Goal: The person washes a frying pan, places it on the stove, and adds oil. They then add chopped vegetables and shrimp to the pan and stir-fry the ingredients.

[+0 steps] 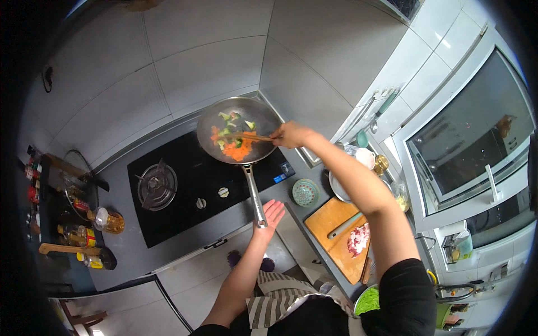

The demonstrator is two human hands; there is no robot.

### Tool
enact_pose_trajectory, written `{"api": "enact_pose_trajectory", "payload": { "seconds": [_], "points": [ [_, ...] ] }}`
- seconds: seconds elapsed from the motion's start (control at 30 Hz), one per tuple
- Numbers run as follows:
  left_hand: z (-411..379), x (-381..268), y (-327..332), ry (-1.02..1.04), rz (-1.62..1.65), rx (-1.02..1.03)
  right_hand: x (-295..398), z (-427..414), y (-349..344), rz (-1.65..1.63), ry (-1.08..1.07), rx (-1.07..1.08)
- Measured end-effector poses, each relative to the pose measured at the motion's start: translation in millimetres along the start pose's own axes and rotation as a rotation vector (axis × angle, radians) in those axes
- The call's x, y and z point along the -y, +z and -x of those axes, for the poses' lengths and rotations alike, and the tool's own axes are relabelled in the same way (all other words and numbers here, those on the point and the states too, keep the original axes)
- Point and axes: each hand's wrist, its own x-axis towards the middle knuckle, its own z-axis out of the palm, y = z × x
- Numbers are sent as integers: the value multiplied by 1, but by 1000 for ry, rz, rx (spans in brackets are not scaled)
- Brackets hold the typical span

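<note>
A steel wok (267, 119) with a long metal handle (253, 193) stands on the right side of the black gas hob (185, 224). Inside it lie orange carrot pieces (236, 152) and pale green vegetable pieces (229, 122). My right hand (290, 135) grips a wooden spatula (256, 137), whose far end is among the vegetables. Palm up and fingers extended, my left hand (271, 214) is under the end of the wok's handle. Whether the palm touches the handle I cannot tell.
The left burner (157, 185) is bare. Oil and sauce bottles (110, 221) stand at left. To the right are a patterned bowl (306, 193) and a wooden cutting board (332, 214) with a knife (345, 225) and chopped meat (358, 240). Shredded greens (368, 301) fill a bowl near my right elbow.
</note>
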Motion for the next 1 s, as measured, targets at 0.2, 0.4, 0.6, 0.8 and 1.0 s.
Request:
{"api": "enact_pose_trajectory", "payload": {
  "seconds": [0.2,0.4,0.6,0.8,1.0],
  "points": [
    [53,-84,34,-240,194,48,68,52,-62,156,63,258],
    [63,-110,47,-324,-94,-124,-8,-16,31,181,126,-216],
    [70,-146,25,-414,-153,-97,4,-37,60,225,133,-114],
    [71,-160,35,-296,-127,-315,62,69,-37,252,-11,20],
    [64,-164,17,-334,-224,-77,26,39,22,183,150,-85]
  ]
}}
